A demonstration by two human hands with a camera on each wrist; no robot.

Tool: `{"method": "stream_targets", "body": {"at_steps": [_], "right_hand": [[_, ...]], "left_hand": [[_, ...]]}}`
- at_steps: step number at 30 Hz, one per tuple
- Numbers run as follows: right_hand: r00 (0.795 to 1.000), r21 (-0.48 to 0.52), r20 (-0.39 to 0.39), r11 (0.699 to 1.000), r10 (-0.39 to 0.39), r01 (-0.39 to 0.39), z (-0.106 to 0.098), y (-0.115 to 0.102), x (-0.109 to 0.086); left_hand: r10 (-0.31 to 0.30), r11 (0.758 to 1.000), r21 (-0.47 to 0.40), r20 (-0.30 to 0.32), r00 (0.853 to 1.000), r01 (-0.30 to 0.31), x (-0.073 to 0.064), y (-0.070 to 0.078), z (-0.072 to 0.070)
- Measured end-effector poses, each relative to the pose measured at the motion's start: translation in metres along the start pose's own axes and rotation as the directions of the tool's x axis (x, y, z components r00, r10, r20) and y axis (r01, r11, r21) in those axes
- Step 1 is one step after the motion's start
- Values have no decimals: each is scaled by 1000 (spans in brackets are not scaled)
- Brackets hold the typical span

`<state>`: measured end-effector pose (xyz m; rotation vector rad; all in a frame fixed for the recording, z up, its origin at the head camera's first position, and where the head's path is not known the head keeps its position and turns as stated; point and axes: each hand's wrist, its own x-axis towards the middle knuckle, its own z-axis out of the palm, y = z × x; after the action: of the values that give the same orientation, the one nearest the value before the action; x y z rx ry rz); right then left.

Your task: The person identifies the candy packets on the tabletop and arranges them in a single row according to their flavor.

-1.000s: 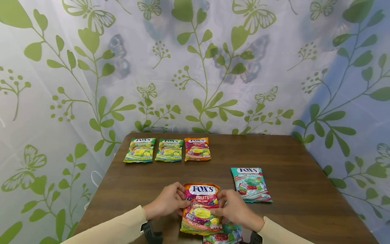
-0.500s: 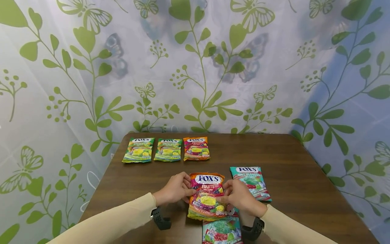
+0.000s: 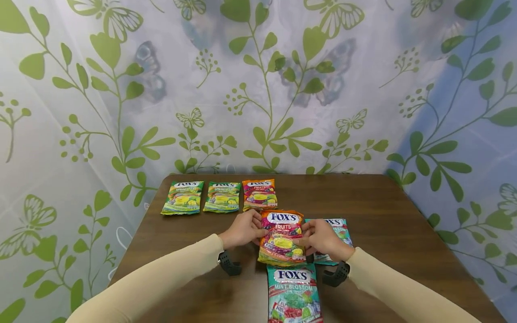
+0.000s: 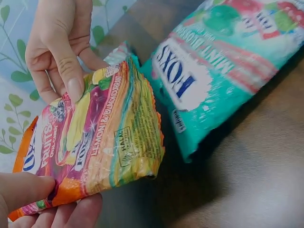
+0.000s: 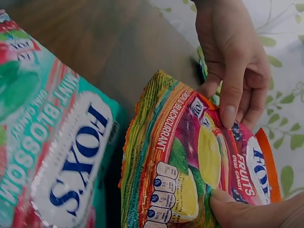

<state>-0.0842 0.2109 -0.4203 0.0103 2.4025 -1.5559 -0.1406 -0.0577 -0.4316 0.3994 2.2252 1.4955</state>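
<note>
Both hands hold a purple and orange Fox's Fruits candy bag (image 3: 282,237) between them. My left hand (image 3: 245,229) grips its left edge, thumb on the front and fingers behind. At the opposite edge my right hand (image 3: 321,237) pinches it the same way. The wrist views show the bag lifted and tilted, thumbs pressed on its printed face. Just nearer than it lies a teal Mint Blossom candy bag (image 3: 294,294). A second Mint Blossom bag (image 3: 341,229) lies behind my right hand, partly covered by it.
Two green Spring Tea bags (image 3: 183,197) (image 3: 222,197) and another Fruits bag (image 3: 260,194) form a row at the back left of the brown wooden table (image 3: 383,202). A leaf-patterned curtain (image 3: 258,89) hangs behind the table.
Both hands have carried the Fruits bag forward and slightly right, away from the near edge. The nearer Mint Blossom bag, earlier partly covered, now shows much more of its front.
</note>
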Motion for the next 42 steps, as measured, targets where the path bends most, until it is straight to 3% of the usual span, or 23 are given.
{"method": "stream_targets", "body": {"at_steps": [7, 14, 24, 34, 42], "right_hand": [[1000, -9, -5, 1000, -18, 18, -19, 5, 15], [998, -65, -56, 998, 23, -27, -34, 4, 34], [996, -118, -93, 993, 9, -20, -55, -2, 62], [980, -127, -191, 989, 56, -81, -77, 9, 92], [960, -146, -266, 981, 86, -128, -82, 14, 112]], "left_hand": [[24, 1000, -4, -37, 999, -24, 31, 1, 5], [30, 1000, -4, -56, 998, -30, 53, 1, 9], [90, 996, 12, -94, 991, -90, 84, 17, 5], [27, 1000, 11, -131, 991, -26, 132, 24, 18], [25, 997, 80, -187, 982, -10, 154, 19, 25]]}}
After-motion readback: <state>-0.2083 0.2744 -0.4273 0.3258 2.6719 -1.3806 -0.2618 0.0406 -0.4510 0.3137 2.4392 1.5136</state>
